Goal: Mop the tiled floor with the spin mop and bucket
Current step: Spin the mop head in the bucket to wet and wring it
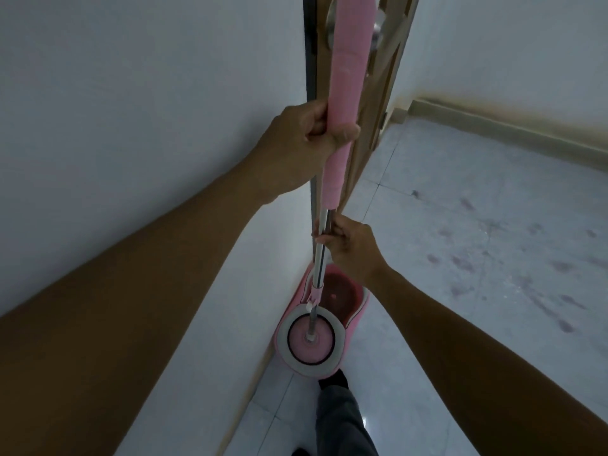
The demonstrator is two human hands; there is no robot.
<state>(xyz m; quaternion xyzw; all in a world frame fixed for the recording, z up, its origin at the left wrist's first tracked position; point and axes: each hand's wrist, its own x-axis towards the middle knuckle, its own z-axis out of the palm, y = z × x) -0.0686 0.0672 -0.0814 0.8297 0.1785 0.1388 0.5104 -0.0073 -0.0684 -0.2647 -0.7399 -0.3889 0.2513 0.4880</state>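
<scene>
Both bare hands hold the spin mop upright over the bucket. The left hand (304, 133) sits higher, its grip clenched around the pink handle sleeve (348, 77), fingers wrapped from the left and the thumb tip showing on the right side of the sleeve. The right hand (350, 246) is lower, just below where the pink sleeve ends, its grip closed on the bare metal pole (320, 255) with the fingertips pinching it from the right.

The pole runs down to a pink joint and then into the mop head (309, 340), a round pink disc seated inside the white-rimmed spinner basket (283, 339) at the near end of the pink bucket (357, 312). The far compartment of the bucket shows dark, reddish water (339, 291). The bucket stands on the tiled floor (477, 258), pressed close to the white wall (131, 110) on the left, at the foot of a wooden door edge (365, 149) that rises behind the handle.

The floor to the right is pale tile with grout lines and scattered dark smudges, some of them like footprints. A beige skirting (513, 130) runs along the far wall. At the bottom of the view, 1 leg in grey trousers (342, 419) ends in a dark-socked foot (334, 380) touching the near rim of the bucket.
</scene>
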